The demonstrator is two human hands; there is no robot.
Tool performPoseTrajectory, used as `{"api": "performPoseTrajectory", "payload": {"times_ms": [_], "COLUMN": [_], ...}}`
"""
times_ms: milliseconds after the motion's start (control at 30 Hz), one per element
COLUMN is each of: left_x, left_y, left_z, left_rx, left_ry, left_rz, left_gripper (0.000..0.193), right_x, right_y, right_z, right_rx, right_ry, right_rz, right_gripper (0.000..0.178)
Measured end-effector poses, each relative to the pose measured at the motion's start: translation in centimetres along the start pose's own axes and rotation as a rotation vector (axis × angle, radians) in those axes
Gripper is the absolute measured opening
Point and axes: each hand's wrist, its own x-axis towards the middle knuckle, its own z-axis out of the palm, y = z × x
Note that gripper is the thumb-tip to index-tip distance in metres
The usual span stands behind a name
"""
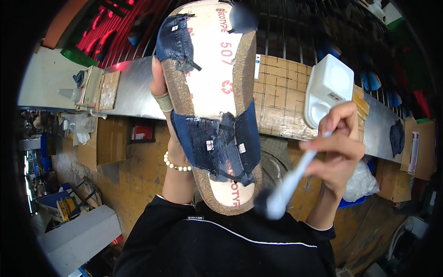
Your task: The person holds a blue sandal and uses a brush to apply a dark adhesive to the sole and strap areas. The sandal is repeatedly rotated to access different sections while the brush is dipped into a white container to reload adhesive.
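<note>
A sandal upper's cork footbed [213, 90] is held up close in front of me, its pale, red-printed underside showing. Dark blue straps [219, 150] are folded over and stuck across it, with rough dark glued ends. My left hand [158, 82] grips the cork edge on the left; most of its fingers are hidden behind the footbed. In my right hand [339, 143], closed around a white handle, is a brush [291, 182] pointing down and left. Its dark, blurred head is beside the footbed's lower right edge; I cannot tell whether they touch.
A metal bench [134, 92] runs across ahead, with a brown gridded board [281, 92] on it. A white plastic container [330, 87] stands there on the right. Dark racks with red-lit bars lie beyond. Cardboard boxes [108, 141] sit on the floor at left, and a white bag [361, 182] at right.
</note>
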Motion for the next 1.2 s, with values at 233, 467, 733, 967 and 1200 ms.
{"api": "performPoseTrajectory", "payload": {"times_ms": [233,467,733,967,1200], "left_x": [0.4,0.4,1.0,1.7,2.9], "left_y": [0.0,1.1,6.9,7.4,5.5], "left_z": [-0.9,0.8,0.4,0.7,1.0], "left_rx": [-0.064,0.137,0.059,-0.097,0.361], "left_ry": [-0.106,0.052,0.117,-0.231,-0.174], "left_rz": [-0.071,0.076,0.734,0.468,0.699], "left_gripper": [0.073,0.073,0.101,0.117,0.090], "right_x": [-0.7,-2.1,-6.9,-8.1,-9.7], "right_y": [-0.1,-2.0,4.9,6.9,7.1], "right_z": [-1.0,-1.5,-7.1,-6.1,-5.4], "right_rx": [-0.020,-0.335,-1.173,-1.197,-1.053], "right_ry": [-0.004,0.038,0.266,0.296,0.443], "right_rz": [0.000,-0.038,0.444,0.476,0.496], "right_gripper": [0.047,0.047,0.022,0.022,0.020]}}
